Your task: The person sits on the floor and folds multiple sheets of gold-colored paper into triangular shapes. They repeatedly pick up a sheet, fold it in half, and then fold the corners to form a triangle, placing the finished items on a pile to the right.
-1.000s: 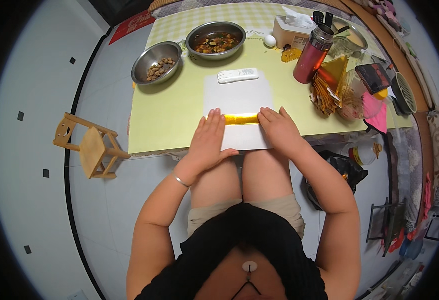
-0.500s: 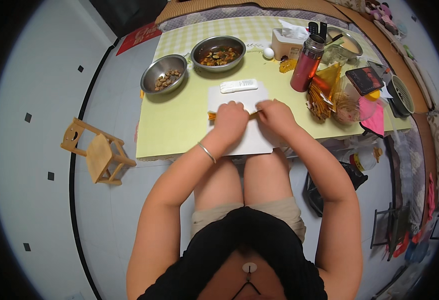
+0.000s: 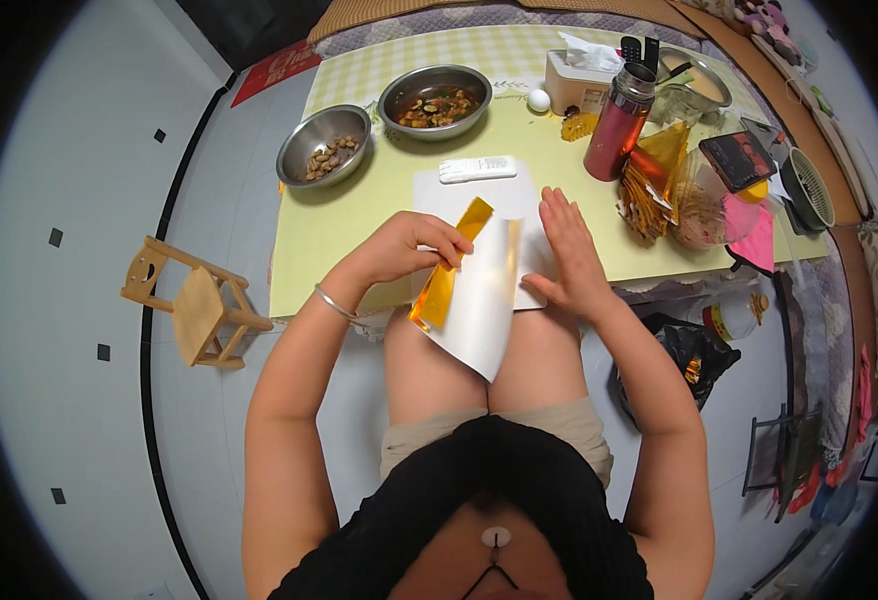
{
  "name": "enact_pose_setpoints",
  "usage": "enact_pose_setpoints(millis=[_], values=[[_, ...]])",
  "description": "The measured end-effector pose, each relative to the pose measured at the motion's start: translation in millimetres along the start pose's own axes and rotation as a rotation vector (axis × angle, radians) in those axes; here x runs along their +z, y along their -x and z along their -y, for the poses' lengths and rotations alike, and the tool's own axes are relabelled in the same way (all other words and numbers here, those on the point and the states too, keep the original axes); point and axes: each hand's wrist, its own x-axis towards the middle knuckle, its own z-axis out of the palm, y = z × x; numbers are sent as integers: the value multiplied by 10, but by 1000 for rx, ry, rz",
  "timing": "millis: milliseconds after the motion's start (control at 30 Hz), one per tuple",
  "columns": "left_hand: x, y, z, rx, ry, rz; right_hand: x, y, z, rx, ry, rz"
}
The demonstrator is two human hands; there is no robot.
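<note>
Between thumb and fingers, my left hand pinches a sheet of gold foil paper. Its white back faces up, and a gold strip is folded over along its left side. The lower end of the sheet hangs past the table edge above my thighs. My right hand is open, fingers stretched out and thumb apart, just right of the sheet. Beneath both lies a white sheet or board on the table. Beyond them rests a flat white oblong case.
Steel bowls of nuts and of chopped food in liquid stand far left. To the right are a red flask, folded gold paper, a phone-like device and a tissue box. A wooden chair stands left.
The gold paper was rolled or folded narrow under both hands on the white sheet. Now it is opened out in my left hand, raised toward me, and my right hand has let go.
</note>
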Motion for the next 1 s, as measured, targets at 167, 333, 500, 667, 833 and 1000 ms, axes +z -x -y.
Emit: enact_pose_setpoints(millis=[167, 333, 500, 667, 833, 1000], values=[[32, -182, 304, -142, 67, 103, -105, 20, 229, -126, 235, 204], [60, -263, 360, 9, -219, 71, 50, 51, 196, -210, 83, 127], [384, 27, -128, 160, -532, -53, 103, 43, 270, -90, 76, 168], [653, 322, -113, 72, -791, -178, 84, -92, 366, -69, 33, 271], [645, 393, 94, 31, -621, -311, 57, -238, 227, -110, 15, 321], [596, 341, 307, -56, -402, -323, 73, -274, -44, 224, -314, 356]])
